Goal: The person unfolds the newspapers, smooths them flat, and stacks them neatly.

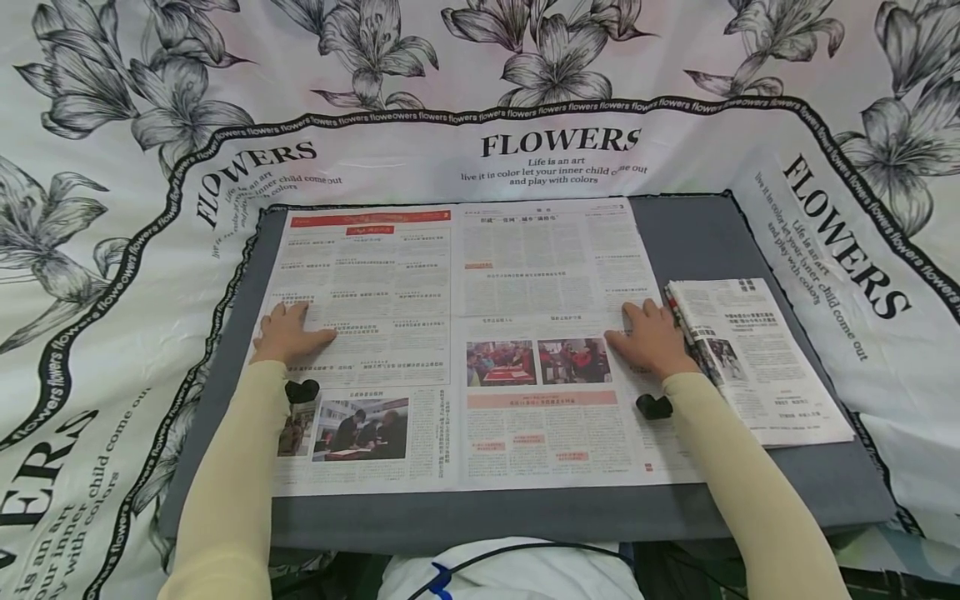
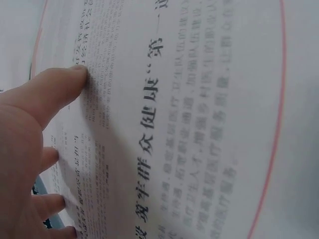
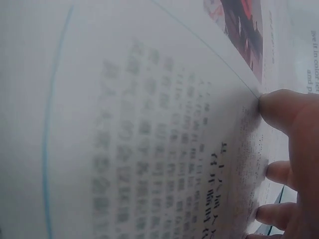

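Observation:
An unfolded newspaper sheet (image 1: 525, 292) lies flat across the dark grey board, with red headings and several photos printed on it. My left hand (image 1: 288, 335) rests on its left part, fingers spread near the left edge. On the right part, close to the right edge, lies my right hand (image 1: 651, 337), also with fingers apart. In the left wrist view the thumb (image 2: 62, 84) touches the printed text. The right wrist view has the right thumb (image 3: 279, 107) and fingertips on the paper. Neither hand grips anything.
A folded stack of newspapers (image 1: 757, 358) sits right of the sheet, beside my right hand. The grey board (image 1: 480, 521) shows around the paper. Beneath is a white cloth (image 1: 405, 158) with flower prints. A black cable (image 1: 525, 547) crosses my lap at the bottom.

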`<state>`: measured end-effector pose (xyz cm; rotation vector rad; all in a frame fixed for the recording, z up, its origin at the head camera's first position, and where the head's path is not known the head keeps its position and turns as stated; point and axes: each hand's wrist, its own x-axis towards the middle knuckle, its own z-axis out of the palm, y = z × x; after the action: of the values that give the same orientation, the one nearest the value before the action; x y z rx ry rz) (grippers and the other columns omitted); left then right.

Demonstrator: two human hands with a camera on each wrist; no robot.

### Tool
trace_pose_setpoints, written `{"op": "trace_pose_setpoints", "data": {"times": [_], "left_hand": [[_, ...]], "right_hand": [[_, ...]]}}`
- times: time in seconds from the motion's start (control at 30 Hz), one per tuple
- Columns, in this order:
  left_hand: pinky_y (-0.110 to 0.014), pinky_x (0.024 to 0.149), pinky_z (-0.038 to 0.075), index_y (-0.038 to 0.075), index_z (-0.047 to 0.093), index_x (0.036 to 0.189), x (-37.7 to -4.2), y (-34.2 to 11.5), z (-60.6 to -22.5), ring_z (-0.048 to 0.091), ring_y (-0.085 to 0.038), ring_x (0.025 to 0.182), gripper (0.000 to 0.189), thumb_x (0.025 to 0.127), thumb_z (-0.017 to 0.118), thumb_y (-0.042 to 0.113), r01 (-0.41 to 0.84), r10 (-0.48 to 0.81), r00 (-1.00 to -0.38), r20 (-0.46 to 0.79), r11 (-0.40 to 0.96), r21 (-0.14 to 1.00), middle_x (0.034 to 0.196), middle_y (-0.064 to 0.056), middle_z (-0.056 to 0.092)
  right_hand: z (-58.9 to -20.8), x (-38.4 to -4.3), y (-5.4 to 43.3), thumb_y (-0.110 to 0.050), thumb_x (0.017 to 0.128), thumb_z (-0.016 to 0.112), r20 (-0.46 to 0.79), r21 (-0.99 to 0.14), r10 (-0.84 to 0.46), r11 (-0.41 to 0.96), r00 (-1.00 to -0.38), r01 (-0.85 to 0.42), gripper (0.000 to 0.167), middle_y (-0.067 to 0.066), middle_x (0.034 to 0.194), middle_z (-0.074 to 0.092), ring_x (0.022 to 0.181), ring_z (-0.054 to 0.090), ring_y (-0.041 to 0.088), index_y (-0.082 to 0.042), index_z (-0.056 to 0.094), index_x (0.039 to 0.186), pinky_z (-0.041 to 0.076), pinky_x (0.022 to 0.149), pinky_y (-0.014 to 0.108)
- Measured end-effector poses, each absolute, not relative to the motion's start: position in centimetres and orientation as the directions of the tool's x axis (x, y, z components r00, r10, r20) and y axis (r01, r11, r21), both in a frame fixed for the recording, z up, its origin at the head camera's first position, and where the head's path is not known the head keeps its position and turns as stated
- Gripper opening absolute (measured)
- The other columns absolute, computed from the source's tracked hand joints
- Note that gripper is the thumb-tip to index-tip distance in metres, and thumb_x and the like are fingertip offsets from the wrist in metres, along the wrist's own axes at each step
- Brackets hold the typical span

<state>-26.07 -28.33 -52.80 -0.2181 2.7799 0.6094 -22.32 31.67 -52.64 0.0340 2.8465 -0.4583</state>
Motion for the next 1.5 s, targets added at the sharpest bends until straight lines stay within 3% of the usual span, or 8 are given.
{"op": "trace_pose_setpoints", "data": {"times": [0.23,0.5,0.67,0.9,1.07,1.3,1.5], "left_hand": [[-0.087,0.104,0.019,0.005,0.024,0.161,-26.0,-27.8,-53.1,0.014,-0.063,0.146,0.097,0.091,0.067,0.055,-0.2,-0.086,-0.954,-0.288,0.897,0.394,0.162,-0.037,0.014],[-0.088,0.104,0.017,0.004,0.024,0.161,-25.6,-27.7,-52.9,0.014,-0.063,0.145,0.095,0.091,0.067,0.052,-0.197,-0.089,-0.957,-0.278,0.899,0.392,0.162,-0.038,0.013],[-0.088,0.104,0.016,0.002,0.024,0.16,-25.5,-27.9,-52.9,0.012,-0.064,0.146,0.095,0.091,0.066,0.051,-0.195,-0.091,-0.958,-0.271,0.901,0.388,0.162,-0.038,0.011],[-0.088,0.104,0.015,0.002,0.022,0.161,-25.4,-27.9,-53.0,0.011,-0.065,0.146,0.097,0.091,0.066,0.053,-0.192,-0.084,-0.957,-0.278,0.901,0.388,0.162,-0.038,0.01],[-0.088,0.103,0.016,0.002,0.023,0.161,-25.5,-27.9,-53.0,0.012,-0.065,0.145,0.096,0.092,0.067,0.052,-0.184,-0.076,-0.958,-0.276,0.903,0.389,0.161,-0.039,0.011],[-0.088,0.103,0.017,0.002,0.023,0.16,-25.7,-28.0,-52.6,0.013,-0.066,0.144,0.096,0.092,0.067,0.053,-0.178,-0.077,-0.962,-0.262,0.904,0.389,0.161,-0.039,0.012],[-0.085,0.104,0.019,0.0,0.025,0.159,-25.3,-27.4,-52.5,0.015,-0.064,0.144,0.094,0.092,0.067,0.05,-0.187,-0.084,-0.96,-0.266,0.901,0.392,0.16,-0.038,0.016]], "right_hand": [[-52.9,-21.9,31.9,-0.046,0.102,0.049,-0.236,-0.321,-0.004,0.944,-0.972,0.075,0.076,0.035,0.162,0.017,0.148,0.013,0.059,0.0,0.029,0.159,0.016,0.11,0.083],[-52.3,-20.2,31.8,-0.035,0.099,0.058,-0.136,-0.333,-0.029,0.943,-0.99,0.018,0.072,0.041,0.157,0.025,0.145,0.025,0.06,0.004,0.035,0.154,0.023,0.116,0.073],[-50.7,-18.9,33.2,-0.029,0.1,0.059,-0.073,-0.39,-0.008,0.92,-0.997,0.022,0.067,0.038,0.157,0.031,0.145,0.029,0.056,0.005,0.037,0.153,0.027,0.116,0.071],[-49.1,-17.2,38.6,-0.027,0.101,0.058,0.001,-0.4,0.128,0.909,-0.992,0.116,0.064,0.039,0.147,0.041,0.135,0.04,0.057,0.01,0.039,0.15,0.036,0.109,0.07],[-48.7,-15.6,41.5,-0.04,0.1,0.059,-0.077,-0.356,0.193,0.911,-0.978,0.208,0.079,0.046,0.145,0.037,0.132,0.036,0.064,0.013,0.033,0.152,0.034,0.105,0.075],[-50.8,-14.2,41.4,-0.048,0.098,0.061,-0.149,-0.366,0.159,0.908,-0.976,0.204,0.085,0.043,0.135,0.048,0.115,0.052,0.057,0.014,0.035,0.149,0.046,0.09,0.069],[-51.7,-13.7,41.0,-0.039,0.097,0.063,-0.144,-0.346,0.18,0.912,-0.973,0.22,0.075,0.041,0.126,0.053,0.105,0.057,0.053,0.014,0.04,0.146,0.05,0.079,0.063]]}}
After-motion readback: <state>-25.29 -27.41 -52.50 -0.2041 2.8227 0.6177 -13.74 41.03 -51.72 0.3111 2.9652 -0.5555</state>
